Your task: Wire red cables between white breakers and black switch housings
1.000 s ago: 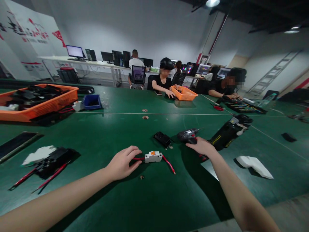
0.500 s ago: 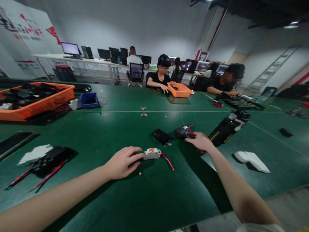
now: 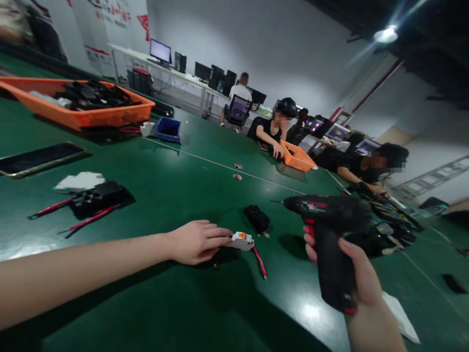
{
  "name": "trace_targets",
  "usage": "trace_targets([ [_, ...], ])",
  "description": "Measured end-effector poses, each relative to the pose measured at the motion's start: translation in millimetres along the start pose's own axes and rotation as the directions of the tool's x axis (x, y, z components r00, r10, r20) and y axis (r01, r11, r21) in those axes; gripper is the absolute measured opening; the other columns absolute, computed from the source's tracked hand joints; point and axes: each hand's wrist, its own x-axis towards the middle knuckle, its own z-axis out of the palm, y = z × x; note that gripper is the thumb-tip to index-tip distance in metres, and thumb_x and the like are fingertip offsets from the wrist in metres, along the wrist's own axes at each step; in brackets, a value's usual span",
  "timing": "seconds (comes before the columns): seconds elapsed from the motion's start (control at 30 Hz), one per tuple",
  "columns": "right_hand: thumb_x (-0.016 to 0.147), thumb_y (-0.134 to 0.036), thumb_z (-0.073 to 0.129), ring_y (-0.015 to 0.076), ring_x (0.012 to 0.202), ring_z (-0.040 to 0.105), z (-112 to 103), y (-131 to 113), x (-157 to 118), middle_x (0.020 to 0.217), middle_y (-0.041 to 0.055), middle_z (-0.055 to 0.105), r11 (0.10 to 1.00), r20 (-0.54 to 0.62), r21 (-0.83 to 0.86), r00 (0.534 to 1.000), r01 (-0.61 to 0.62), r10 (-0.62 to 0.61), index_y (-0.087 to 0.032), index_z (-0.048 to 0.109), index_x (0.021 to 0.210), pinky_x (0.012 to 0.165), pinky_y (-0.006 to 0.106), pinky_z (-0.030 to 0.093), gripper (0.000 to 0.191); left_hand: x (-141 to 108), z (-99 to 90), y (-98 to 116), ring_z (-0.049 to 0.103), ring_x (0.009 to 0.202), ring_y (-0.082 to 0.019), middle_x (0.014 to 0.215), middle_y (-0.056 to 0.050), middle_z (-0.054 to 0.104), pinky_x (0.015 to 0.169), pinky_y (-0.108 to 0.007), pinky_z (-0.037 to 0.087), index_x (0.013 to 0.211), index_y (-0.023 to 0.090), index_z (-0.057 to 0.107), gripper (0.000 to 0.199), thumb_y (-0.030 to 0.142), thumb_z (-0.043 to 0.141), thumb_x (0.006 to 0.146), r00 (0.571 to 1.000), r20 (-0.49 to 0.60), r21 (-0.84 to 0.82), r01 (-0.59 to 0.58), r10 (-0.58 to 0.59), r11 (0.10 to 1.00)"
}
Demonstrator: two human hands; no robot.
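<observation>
My right hand (image 3: 361, 278) grips the handle of a black and red cordless drill (image 3: 326, 217), raised above the table with its thin bit pointing left. Flat on the table lies my left hand (image 3: 200, 242), its fingers stretched out and their tips at the left end of a small white circuit breaker (image 3: 242, 241). The breaker has an orange switch, and a short red wire (image 3: 261, 264) runs from its right end. A tiny brass-coloured screw (image 3: 216, 265) sits just below my left fingers. Behind the breaker is a small black box-like part (image 3: 257, 218).
On the left are a black part with red wires (image 3: 98, 198), a phone (image 3: 42, 159), a blue bin (image 3: 168, 130) and an orange basket (image 3: 113, 117) of parts. Two people sit across the green table (image 3: 154, 293), one beside another orange basket (image 3: 298, 157). White paper (image 3: 401, 318) lies at right.
My right hand has picked the drill up off the table and turned it to point left. My left hand remains at the breaker. The whole view has tilted and shifted.
</observation>
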Motion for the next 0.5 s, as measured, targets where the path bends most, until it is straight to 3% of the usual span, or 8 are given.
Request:
trace_targets([
  [0.1, 0.082, -0.049, 0.067, 0.0288, 0.102, 0.070, 9.8, -15.7, -34.0, 0.116, 0.0165, 0.070, 0.989, 0.132, 0.048, 0.982, -0.143, 0.136, -0.018, 0.066, 0.122, 0.085, 0.040, 0.062, 0.050, -3.4, 2.9, -2.6, 0.066, 0.107, -0.022, 0.139, -0.014, 0.059, 0.087, -0.036, 0.054, 0.142, 0.019, 0.046, 0.049, 0.022, 0.050, 0.093, 0.998, -0.051, -0.009, -0.022, 0.021, 1.000],
  [0.23, 0.081, -0.058, 0.065, 0.0318, 0.099, 0.070, 17.2, -26.4, -58.1, 0.115, 0.0200, 0.068, 0.957, 0.240, -0.013, 0.928, -0.289, 0.284, -0.017, 0.067, 0.123, 0.088, 0.045, 0.061, 0.058, -5.2, 6.8, -4.0, 0.066, 0.106, -0.021, 0.135, -0.015, 0.061, 0.086, -0.033, 0.053, 0.141, 0.019, 0.047, 0.048, 0.020, 0.049, 0.093, 0.992, -0.122, -0.012, -0.044, 0.042, 0.999],
  [0.5, 0.079, -0.056, 0.071, 0.0299, 0.097, 0.070, 44.9, -32.4, -70.6, 0.120, 0.0195, 0.067, 0.939, 0.197, -0.016, 0.920, -0.344, 0.340, -0.016, 0.071, 0.115, 0.079, 0.038, 0.061, 0.054, -5.2, 4.7, -2.3, 0.067, 0.098, -0.021, 0.133, -0.014, 0.062, 0.076, -0.031, 0.053, 0.134, 0.019, 0.053, 0.042, 0.019, 0.049, 0.092, 0.989, -0.144, 0.007, -0.041, 0.042, 0.999],
])
